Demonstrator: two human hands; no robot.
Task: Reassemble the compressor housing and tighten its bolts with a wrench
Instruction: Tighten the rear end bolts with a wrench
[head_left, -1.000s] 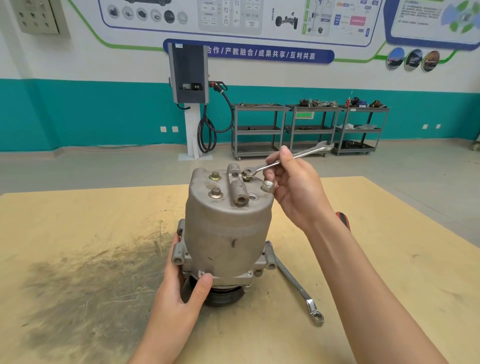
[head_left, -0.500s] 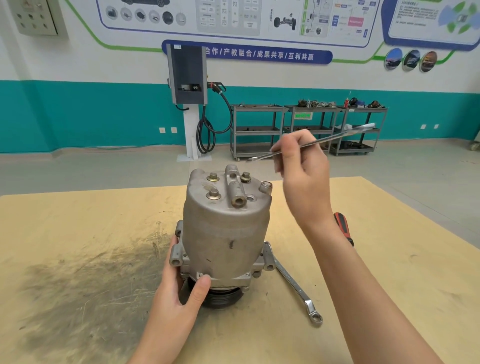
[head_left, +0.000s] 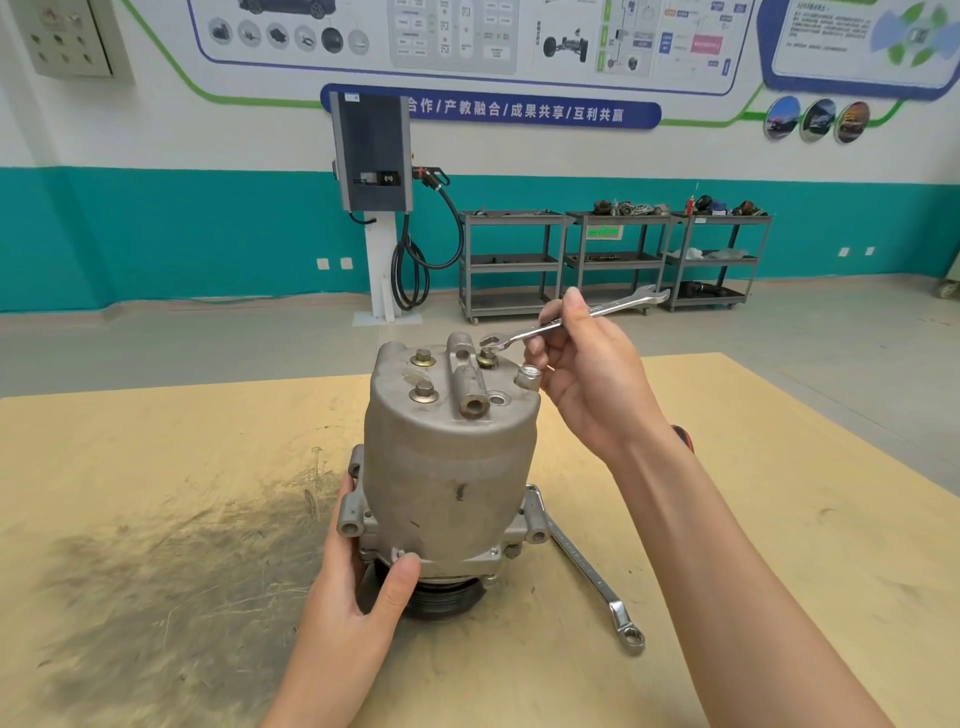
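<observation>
The left hand grips the compressor housing at its base. The right hand pinches an open-end wrench, its head just above a top bolt.

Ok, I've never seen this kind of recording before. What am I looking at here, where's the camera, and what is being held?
There is no machine here: the camera sits on a person's head, looking down at their two bare hands. The left hand steadies a grey cast-metal compressor housing standing on a tan wooden table. The right hand pinches a slim silver open-ended wrench, its open end at a brass-coloured bolt on top. A second silver wrench lies on the table beside the housing.
</observation>
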